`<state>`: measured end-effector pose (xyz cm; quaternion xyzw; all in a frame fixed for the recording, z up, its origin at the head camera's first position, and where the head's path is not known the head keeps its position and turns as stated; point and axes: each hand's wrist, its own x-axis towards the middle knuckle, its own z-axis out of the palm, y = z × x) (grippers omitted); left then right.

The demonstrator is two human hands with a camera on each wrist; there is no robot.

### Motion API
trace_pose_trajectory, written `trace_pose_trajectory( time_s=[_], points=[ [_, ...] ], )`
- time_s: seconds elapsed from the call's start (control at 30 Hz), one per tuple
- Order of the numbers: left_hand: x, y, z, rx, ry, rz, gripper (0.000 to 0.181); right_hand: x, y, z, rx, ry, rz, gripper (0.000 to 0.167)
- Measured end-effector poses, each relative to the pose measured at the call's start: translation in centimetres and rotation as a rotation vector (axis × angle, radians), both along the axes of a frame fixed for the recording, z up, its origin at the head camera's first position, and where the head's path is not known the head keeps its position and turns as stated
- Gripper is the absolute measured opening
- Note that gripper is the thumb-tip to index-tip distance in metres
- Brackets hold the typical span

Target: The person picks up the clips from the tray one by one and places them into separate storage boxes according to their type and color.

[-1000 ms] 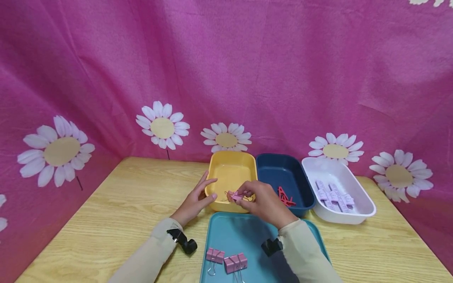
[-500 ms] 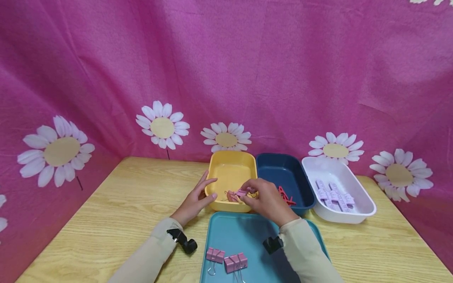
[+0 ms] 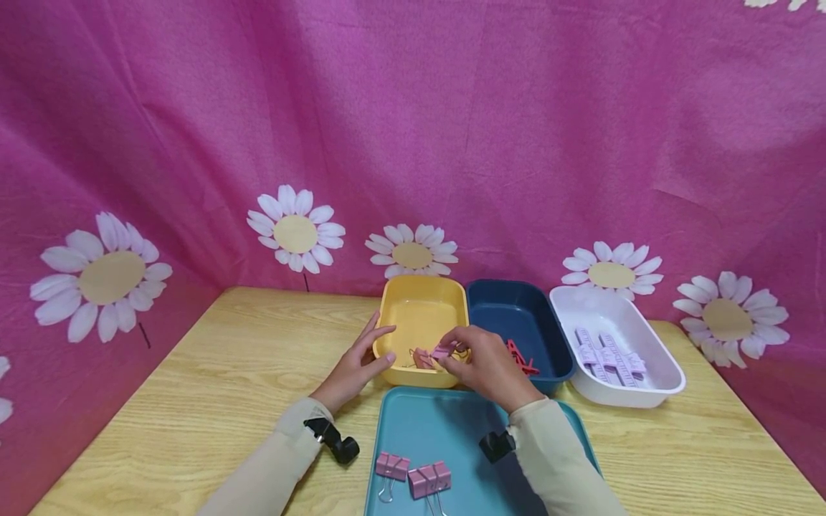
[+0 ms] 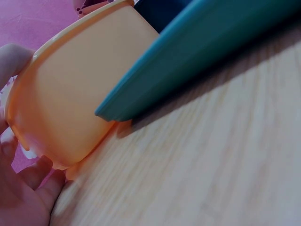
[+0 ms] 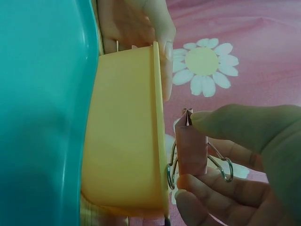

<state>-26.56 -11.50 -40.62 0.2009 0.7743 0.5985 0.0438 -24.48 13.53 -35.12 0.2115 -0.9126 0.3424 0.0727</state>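
In the head view my right hand (image 3: 487, 365) is over the near end of the yellow bin (image 3: 422, 312). Between its thumb and fingers it pinches a pink binder clip (image 5: 192, 148), whose wire handles spread to both sides in the right wrist view. Just left of it, more pink clips (image 3: 422, 359) lie in the bin, partly covered, so their number is unclear. My left hand (image 3: 351, 369) holds the bin's left side, thumb and index finger over the rim; other fingers (image 4: 49, 188) sit low against the outer wall. Two pink binder clips (image 3: 392, 466) lie on the teal tray (image 3: 419, 412).
Right of the yellow bin stands a navy bin (image 3: 510, 308) with red clips (image 3: 520, 358) in it. Farther right, a white bin (image 3: 652, 373) contains several lilac ruler-patterned pieces (image 3: 606, 357). A pink flowered cloth (image 3: 516, 143) hangs behind the wooden table (image 3: 258, 344).
My right hand has shifted slightly to the right and up with the pinched clip, leaving more of the clips in the yellow bin visible. My left hand stays in place.
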Motion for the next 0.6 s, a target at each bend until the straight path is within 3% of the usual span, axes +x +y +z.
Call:
trace_pose_trajectory(
  time_s=[0.27, 0.6],
  points=[
    [-0.02, -0.06, -0.13, 0.004, 0.004, -0.003, 0.055, 0.0, -0.08, -0.07, 0.012, -0.035, -0.024, 0.022],
    [-0.06, -0.09, -0.18, 0.009, 0.007, -0.009, 0.055, 0.06, -0.1, -0.03, 0.046, -0.019, -0.027, 0.028]
  ],
)
